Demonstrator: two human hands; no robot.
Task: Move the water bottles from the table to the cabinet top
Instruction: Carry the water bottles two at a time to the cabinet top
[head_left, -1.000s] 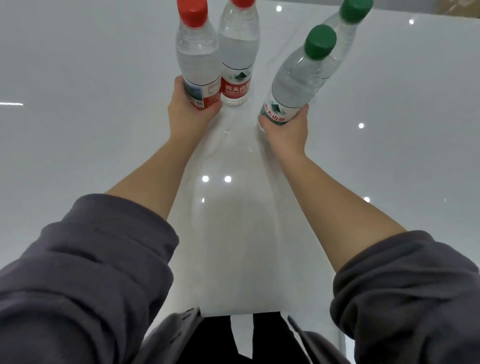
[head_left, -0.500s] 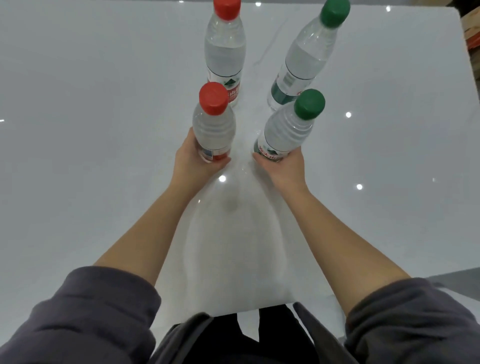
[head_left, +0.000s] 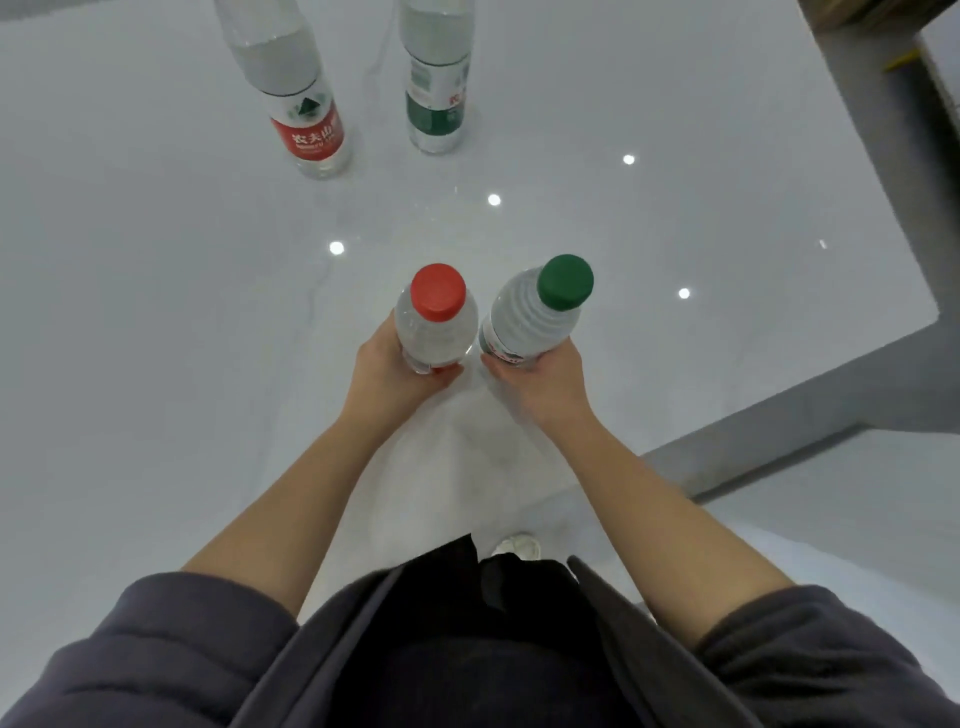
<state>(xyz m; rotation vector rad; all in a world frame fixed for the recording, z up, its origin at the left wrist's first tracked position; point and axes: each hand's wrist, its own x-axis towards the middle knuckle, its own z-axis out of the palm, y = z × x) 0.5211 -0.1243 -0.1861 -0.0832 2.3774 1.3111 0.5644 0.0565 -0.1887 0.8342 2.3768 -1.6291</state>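
Glossy white table (head_left: 156, 364), light spots (head_left: 493, 199) reflected; corner right.

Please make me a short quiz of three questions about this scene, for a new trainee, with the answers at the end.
1. Choose: the cap of the left-hand bottle is A green, B red, C blue.
2. True or false: the right hand holds nothing.
3. Fill in: ___ bottles stand untouched on the table.

Key: 1 B. 2 False; it grips the green-capped bottle. 3 Two: the red-labelled bottle and the green-labelled bottle.
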